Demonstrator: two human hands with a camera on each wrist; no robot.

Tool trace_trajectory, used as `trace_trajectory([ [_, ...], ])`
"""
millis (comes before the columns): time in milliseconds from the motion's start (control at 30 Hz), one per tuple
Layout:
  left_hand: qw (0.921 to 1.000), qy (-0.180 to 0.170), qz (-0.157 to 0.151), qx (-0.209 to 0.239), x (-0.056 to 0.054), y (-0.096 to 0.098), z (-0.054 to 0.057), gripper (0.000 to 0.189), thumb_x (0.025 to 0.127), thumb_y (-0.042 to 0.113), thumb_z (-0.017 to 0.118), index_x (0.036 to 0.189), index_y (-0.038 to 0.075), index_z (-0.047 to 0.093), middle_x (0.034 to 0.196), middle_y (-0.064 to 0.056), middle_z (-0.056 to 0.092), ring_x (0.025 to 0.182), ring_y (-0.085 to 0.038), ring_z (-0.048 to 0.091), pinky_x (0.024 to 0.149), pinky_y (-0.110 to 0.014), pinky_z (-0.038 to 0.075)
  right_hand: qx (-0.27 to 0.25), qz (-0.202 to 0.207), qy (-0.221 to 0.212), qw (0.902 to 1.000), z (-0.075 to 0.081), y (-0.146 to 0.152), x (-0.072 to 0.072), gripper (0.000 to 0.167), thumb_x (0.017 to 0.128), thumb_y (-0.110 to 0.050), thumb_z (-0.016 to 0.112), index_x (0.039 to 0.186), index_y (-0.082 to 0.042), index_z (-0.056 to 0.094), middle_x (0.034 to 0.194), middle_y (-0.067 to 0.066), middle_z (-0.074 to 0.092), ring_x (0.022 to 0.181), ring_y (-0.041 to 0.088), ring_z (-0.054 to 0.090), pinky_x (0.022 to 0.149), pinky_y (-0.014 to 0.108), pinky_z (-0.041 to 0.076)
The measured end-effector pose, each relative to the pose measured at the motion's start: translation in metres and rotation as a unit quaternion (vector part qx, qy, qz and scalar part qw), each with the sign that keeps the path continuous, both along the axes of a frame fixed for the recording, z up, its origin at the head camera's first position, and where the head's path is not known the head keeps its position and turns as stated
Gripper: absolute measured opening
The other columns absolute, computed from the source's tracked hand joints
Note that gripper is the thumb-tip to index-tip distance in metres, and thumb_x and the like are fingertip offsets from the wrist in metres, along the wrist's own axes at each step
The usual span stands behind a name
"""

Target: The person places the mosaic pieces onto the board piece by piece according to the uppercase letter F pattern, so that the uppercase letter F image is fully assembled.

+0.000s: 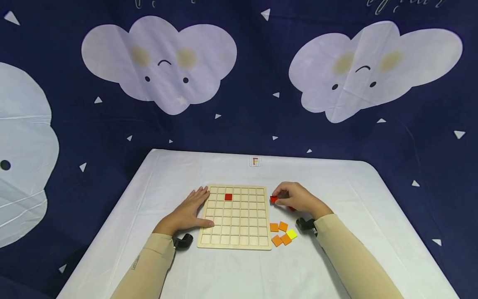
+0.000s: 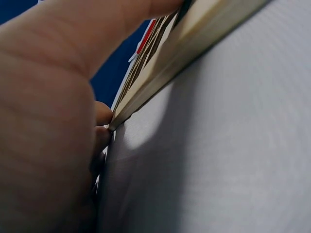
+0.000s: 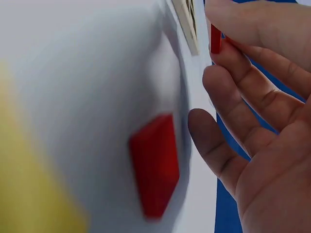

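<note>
A pale wooden grid board (image 1: 234,246) lies on the table, with one red square tile (image 1: 228,197) in a cell of its second row from the back. My left hand (image 1: 188,212) rests at the board's left side, fingers extended along the edge and thumb over the front-left cells. Just right of the board, my right hand (image 1: 297,197) pinches another red tile (image 3: 215,39) between thumb and index finger; its other fingers are loosely bent. Below that hand a further red tile (image 3: 156,166) lies on the table, mostly hidden in the head view.
Several orange tiles (image 1: 276,241) and a yellow tile (image 1: 291,234) lie right of the board's front half. A small printed grid card (image 1: 255,161) is at the table's back edge. The white-covered table (image 1: 179,166) meets a dark blue cloth with clouds (image 1: 160,62).
</note>
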State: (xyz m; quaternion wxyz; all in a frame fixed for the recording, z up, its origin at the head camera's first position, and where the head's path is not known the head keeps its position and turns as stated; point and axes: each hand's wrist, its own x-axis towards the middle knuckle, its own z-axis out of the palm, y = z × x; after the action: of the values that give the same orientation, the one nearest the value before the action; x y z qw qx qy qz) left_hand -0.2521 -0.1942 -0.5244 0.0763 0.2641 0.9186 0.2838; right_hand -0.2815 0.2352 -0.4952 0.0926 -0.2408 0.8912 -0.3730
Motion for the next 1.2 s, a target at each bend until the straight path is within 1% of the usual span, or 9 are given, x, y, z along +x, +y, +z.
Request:
trace_trajectory([
  [133,1.0,0.001,0.0,-0.002,-0.001,0.0,-0.001,0.125,0.076,0.065,0.085,0.163,-0.006,0.029,0.172,-0.02,0.018,0.158,-0.036,0.01,0.128,-0.051,0.006,0.009,-0.01,0.006,0.9999,0.002,-0.012,-0.006,0.021,0.091,-0.009,0.084,0.11,-0.014,0.077,0.105,-0.008,0.072,0.095,0.015,0.066,0.092,0.04,0.057],
  [267,1.0,0.002,0.0,-0.004,-0.001,-0.001,-0.002,0.125,0.076,0.065,0.086,0.162,-0.006,0.029,0.172,-0.02,0.018,0.158,-0.036,0.011,0.128,-0.05,0.006,0.011,-0.013,0.015,0.9998,0.004,-0.028,-0.013,0.022,0.091,-0.01,0.085,0.111,-0.014,0.078,0.104,-0.008,0.072,0.096,0.014,0.065,0.092,0.04,0.056],
  [500,1.0,-0.005,0.001,-0.006,0.001,-0.001,0.0,0.124,0.077,0.064,0.085,0.163,-0.005,0.029,0.172,-0.019,0.016,0.159,-0.035,0.009,0.128,-0.05,0.005,0.007,0.01,0.02,0.9997,0.005,-0.058,-0.019,0.022,0.091,-0.011,0.085,0.112,-0.011,0.078,0.105,-0.007,0.072,0.095,0.013,0.065,0.087,0.036,0.058],
  [667,1.0,-0.001,0.0,-0.009,0.001,0.0,0.0,0.124,0.077,0.065,0.085,0.163,-0.005,0.029,0.172,-0.018,0.017,0.159,-0.035,0.009,0.128,-0.05,0.005,0.008,0.022,0.023,0.9995,0.004,-0.075,-0.022,0.02,0.092,-0.011,0.085,0.111,-0.011,0.078,0.104,-0.007,0.071,0.095,0.011,0.065,0.087,0.033,0.058],
  [800,0.9999,-0.001,0.0,-0.013,0.0,0.0,-0.001,0.123,0.078,0.064,0.085,0.163,-0.005,0.029,0.172,-0.018,0.017,0.159,-0.035,0.009,0.128,-0.049,0.006,0.015,0.033,0.023,0.9991,0.004,-0.087,-0.023,0.019,0.093,-0.012,0.084,0.111,-0.011,0.078,0.103,-0.006,0.07,0.092,0.012,0.065,0.084,0.032,0.058],
  [967,0.9999,0.0,0.001,-0.015,0.0,0.0,-0.001,0.123,0.078,0.064,0.085,0.163,-0.004,0.029,0.172,-0.018,0.017,0.159,-0.035,0.009,0.128,-0.049,0.006,0.029,0.044,0.024,0.9983,0.005,-0.102,-0.025,0.019,0.092,-0.012,0.084,0.11,-0.01,0.078,0.101,-0.006,0.07,0.089,0.01,0.064,0.081,0.028,0.058],
  [1200,1.0,0.001,-0.001,-0.009,0.0,0.001,-0.001,0.124,0.077,0.065,0.085,0.163,-0.005,0.03,0.172,-0.02,0.018,0.158,-0.036,0.01,0.128,-0.051,0.006,0.04,0.054,0.023,0.9975,0.007,-0.116,-0.025,0.018,0.092,-0.01,0.084,0.109,-0.01,0.078,0.101,-0.005,0.07,0.089,0.008,0.065,0.081,0.026,0.058],
])
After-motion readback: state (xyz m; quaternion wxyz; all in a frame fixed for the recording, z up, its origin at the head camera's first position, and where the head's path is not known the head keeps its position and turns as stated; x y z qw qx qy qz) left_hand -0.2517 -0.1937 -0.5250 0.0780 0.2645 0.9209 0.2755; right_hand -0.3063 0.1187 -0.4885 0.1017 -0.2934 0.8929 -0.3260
